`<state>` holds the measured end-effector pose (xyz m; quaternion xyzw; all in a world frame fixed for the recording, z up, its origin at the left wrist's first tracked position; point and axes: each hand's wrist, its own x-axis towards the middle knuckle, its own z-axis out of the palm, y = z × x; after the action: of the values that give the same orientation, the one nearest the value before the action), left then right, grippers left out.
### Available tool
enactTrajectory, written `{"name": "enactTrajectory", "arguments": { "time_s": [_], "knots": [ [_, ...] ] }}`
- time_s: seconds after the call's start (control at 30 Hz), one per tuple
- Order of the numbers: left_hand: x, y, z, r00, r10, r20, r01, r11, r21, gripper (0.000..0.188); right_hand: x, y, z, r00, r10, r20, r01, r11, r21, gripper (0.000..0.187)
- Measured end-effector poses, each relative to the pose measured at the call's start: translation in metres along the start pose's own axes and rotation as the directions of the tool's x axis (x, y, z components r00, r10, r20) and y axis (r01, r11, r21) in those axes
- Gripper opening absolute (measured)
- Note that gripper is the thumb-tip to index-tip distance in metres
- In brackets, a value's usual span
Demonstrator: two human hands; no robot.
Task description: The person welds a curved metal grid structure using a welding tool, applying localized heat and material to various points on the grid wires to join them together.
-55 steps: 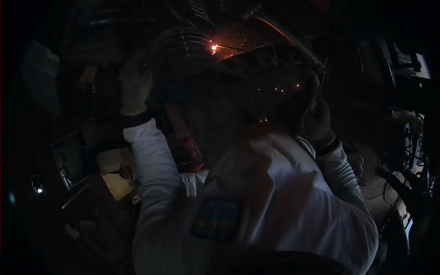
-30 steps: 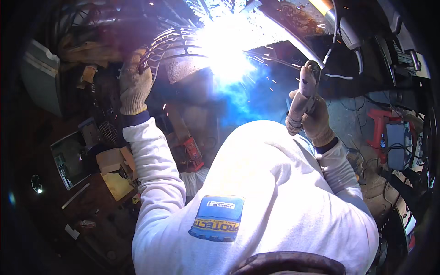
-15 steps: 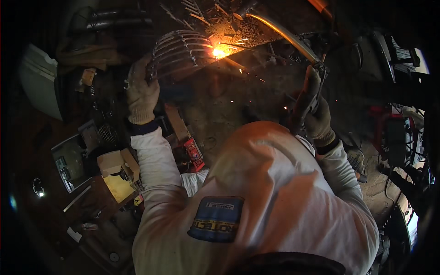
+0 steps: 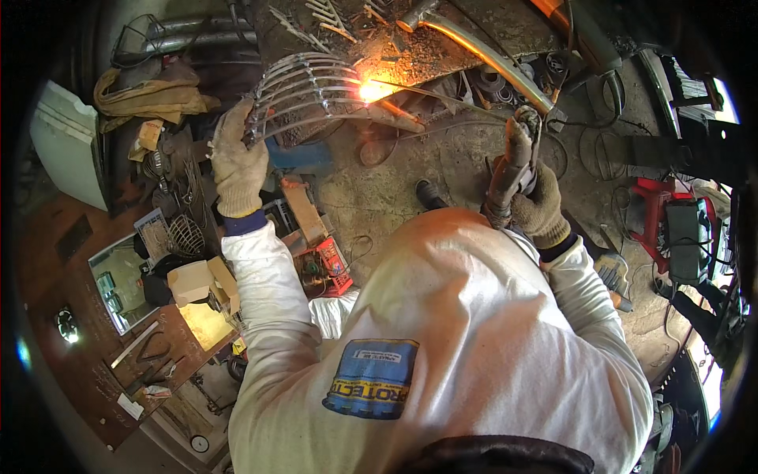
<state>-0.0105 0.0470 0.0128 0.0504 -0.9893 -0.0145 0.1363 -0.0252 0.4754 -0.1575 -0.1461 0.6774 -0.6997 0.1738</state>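
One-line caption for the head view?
Gloved left hand steadies a curved wire grille while right hand holds an electrode holder.

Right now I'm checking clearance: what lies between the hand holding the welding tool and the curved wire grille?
In the head view, a thin welding rod runs from the right hand and its electrode holder to the glowing spot on the wire grille; beneath is bare concrete floor.

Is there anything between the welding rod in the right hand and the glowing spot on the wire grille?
Nothing visible blocks it. The rod runs from the holder in the right hand over bare floor straight to the glowing spot on the grille, which the left hand grips at its far side.
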Motion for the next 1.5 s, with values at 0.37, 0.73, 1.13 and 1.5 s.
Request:
{"name": "enactTrajectory", "arguments": {
  "time_s": [0.37, 0.73, 1.13, 1.5],
  "knots": [
    [0.013, -0.015, -0.012, 0.994, -0.071, 0.089, 0.078, 0.993, -0.083, 0.053, 0.008, -0.017, 0.008, 0.998, 0.043, 0.05, -0.043, 0.999, -0.002, 0.06],
    [0.017, -0.014, -0.011, 0.998, 0.057, 0.034, -0.057, 0.998, -0.012, 0.048, 0.014, -0.021, 0.011, 0.998, 0.036, 0.045, -0.035, 0.999, -0.021, 0.058],
    [0.019, -0.009, -0.013, 0.998, 0.036, 0.045, -0.036, 0.999, 0.013, 0.045, 0.013, -0.021, 0.008, 0.996, 0.069, 0.056, -0.071, 0.997, 0.022, 0.052],
    [0.021, -0.01, -0.006, 0.993, 0.083, 0.081, -0.085, 0.996, 0.026, 0.021, 0.018, -0.018, 0.004, 0.992, -0.056, 0.117, 0.035, 0.984, 0.173, 0.051]
  ]
}}
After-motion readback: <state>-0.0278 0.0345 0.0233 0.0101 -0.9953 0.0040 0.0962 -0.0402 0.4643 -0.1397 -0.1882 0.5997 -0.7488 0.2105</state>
